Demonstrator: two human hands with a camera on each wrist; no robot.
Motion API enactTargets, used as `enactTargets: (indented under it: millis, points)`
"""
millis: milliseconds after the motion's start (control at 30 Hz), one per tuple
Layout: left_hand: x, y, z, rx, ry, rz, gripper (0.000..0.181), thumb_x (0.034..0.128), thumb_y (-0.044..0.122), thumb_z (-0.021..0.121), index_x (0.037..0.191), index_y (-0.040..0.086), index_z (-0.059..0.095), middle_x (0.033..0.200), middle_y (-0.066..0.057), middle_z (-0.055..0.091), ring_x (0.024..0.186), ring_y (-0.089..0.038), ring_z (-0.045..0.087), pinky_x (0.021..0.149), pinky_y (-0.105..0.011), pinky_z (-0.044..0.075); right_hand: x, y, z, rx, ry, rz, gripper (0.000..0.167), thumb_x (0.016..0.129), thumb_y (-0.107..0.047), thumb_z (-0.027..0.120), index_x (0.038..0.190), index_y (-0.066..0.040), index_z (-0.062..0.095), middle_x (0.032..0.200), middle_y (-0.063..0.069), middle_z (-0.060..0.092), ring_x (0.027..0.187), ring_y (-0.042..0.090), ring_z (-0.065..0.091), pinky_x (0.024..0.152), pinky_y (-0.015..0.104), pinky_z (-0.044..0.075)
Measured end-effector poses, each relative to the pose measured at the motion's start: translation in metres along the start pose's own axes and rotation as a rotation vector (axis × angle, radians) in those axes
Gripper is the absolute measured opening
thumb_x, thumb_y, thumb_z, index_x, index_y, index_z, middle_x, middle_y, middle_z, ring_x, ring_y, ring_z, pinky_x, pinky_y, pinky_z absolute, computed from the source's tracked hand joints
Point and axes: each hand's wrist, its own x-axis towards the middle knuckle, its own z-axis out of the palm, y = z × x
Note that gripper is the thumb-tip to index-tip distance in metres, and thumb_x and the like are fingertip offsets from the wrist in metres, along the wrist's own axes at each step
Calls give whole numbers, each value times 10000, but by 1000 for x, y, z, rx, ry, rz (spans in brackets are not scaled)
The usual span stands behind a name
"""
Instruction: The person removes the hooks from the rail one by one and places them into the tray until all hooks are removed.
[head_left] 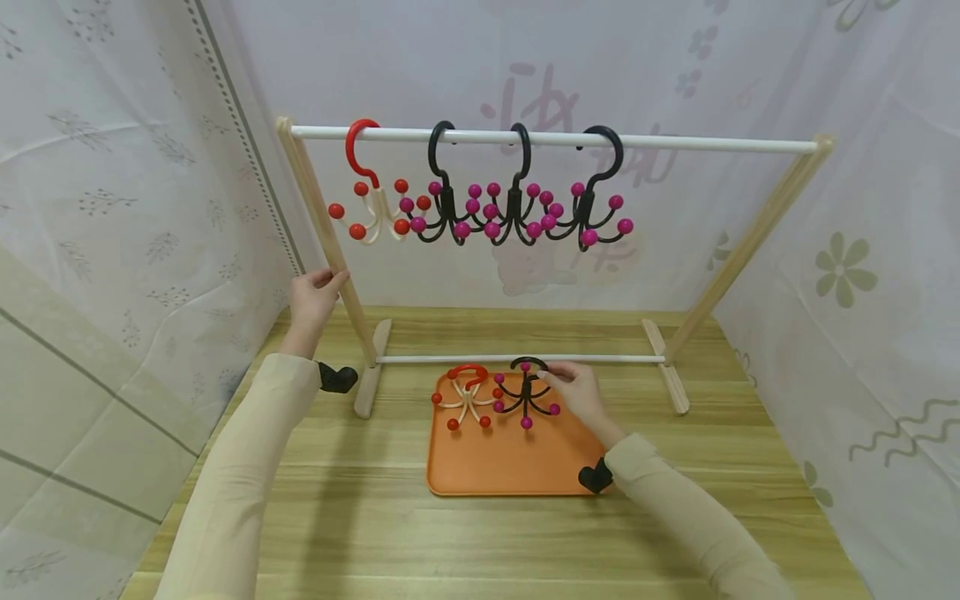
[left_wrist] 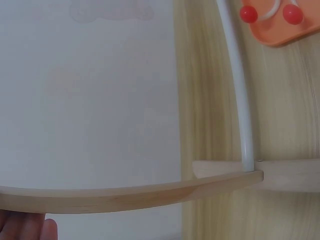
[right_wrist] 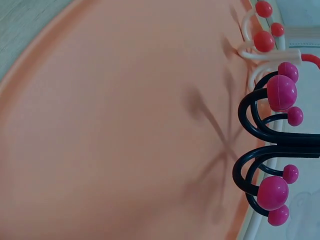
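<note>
Here we have the black plastic octopus-shaped hanger with magenta ball tips point(head_left: 527, 388), tilted above the back of the orange rectangular tray point(head_left: 517, 467), and the right hand point(head_left: 576, 392) has thumb and fingers clamped on its hook! Just beside it we spot a cream hanger with red hook and balls point(head_left: 467, 398). Over to the left hand point(head_left: 313, 298): its fingers pinch the pale wooden left post point(head_left: 356, 321). Up top, we count three matching black hangers point(head_left: 514, 204) and one red-and-cream hanger point(head_left: 380, 212) on the white rail point(head_left: 705, 144).
</note>
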Motion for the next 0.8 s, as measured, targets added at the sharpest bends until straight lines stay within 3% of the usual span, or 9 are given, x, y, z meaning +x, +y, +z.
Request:
enactTargets:
  millis: [33,133,167,367,400,567,700,767,800]
  points:
    - [0,0,0,3,0,1,466,873,305,549,1183,-42,530,1136,-202,540,996,-265,525,815,-318,443,-2,-17,4,-25,10,26,161,787,-48,663,938,6,670,859,161,644,771,236,613,674,340,506]
    - [0,0,-1,11,-4,2,477,876,314,542,1188,-46,524,1142,-201,537,1007,-276,521,822,-323,441,-2,-18,12,-33,3,61,191,789,-93,672,944,19,664,857,123,653,789,227,614,689,339,503]
    - [0,0,-1,15,-6,2,485,876,322,539,1192,-47,521,1144,-201,536,1010,-279,520,825,-325,440,1,-4,14,-31,-10,60,195,796,-118,669,952,-1,669,867,102,656,800,211,613,695,330,501]
    - [0,-1,0,25,-5,6,488,874,332,538,1185,-43,529,1136,-195,545,997,-277,528,817,-317,443,0,12,20,-5,-46,69,283,816,-187,651,1020,9,643,924,95,645,821,278,592,656,407,490]
    - [0,-1,0,27,-3,9,484,874,330,539,1181,-43,533,1131,-196,547,992,-276,530,811,-313,445,-3,2,21,-10,-43,87,306,815,-190,653,1028,28,632,930,108,641,826,306,585,655,433,484]
    - [1,-2,1,31,5,19,469,873,324,543,1163,-44,548,1113,-196,559,973,-270,537,783,-285,451,-1,42,21,-35,-68,97,295,835,-223,628,1067,-40,632,973,76,634,885,272,578,711,384,486]
    - [0,-1,1,27,9,14,466,870,326,546,1161,-38,552,1116,-195,556,967,-255,534,766,-267,451,-5,15,23,-44,-51,146,286,835,-179,628,1048,13,627,956,104,633,874,281,577,704,365,493]
    - [-1,0,1,25,13,11,466,869,329,547,1159,-35,554,1117,-197,554,958,-249,534,756,-262,451,-10,-23,25,-35,-43,185,266,830,-92,625,1034,79,607,954,167,620,875,307,572,706,353,494]
    - [-1,0,1,23,14,10,464,868,327,548,1161,-34,554,1119,-197,553,958,-248,534,761,-268,452,-11,-28,24,-33,-48,177,265,832,-72,618,1037,95,598,956,180,617,875,316,571,689,315,497]
